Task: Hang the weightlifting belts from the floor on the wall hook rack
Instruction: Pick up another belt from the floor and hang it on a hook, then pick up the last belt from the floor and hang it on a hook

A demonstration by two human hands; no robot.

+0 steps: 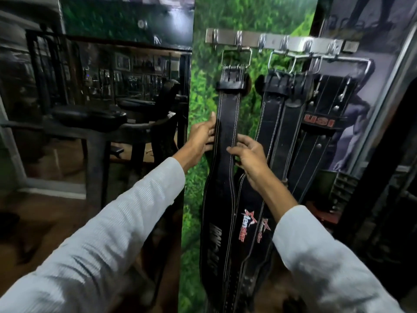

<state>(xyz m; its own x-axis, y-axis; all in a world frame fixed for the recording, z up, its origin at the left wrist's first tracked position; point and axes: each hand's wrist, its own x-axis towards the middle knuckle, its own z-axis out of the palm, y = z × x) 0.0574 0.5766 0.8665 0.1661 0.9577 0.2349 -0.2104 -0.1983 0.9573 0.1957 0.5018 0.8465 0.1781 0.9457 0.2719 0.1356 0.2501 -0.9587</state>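
A steel hook rack (273, 42) is fixed high on a green foliage-print wall panel. Several black leather weightlifting belts hang from it by their buckles. The leftmost belt (228, 114) hangs from the second hook, its buckle (236, 58) over the hook. My left hand (203, 138) holds this belt's left edge, thumb in front. My right hand (250, 154) rests on its right edge with fingers curled across the strap. Further right hang a belt with a red star logo (247, 224) and a belt marked USI (318, 123).
A mirror wall (90, 86) on the left reflects gym benches and machines. A dark metal frame (388, 123) stands at the right edge. Brown floor (33, 222) shows at lower left.
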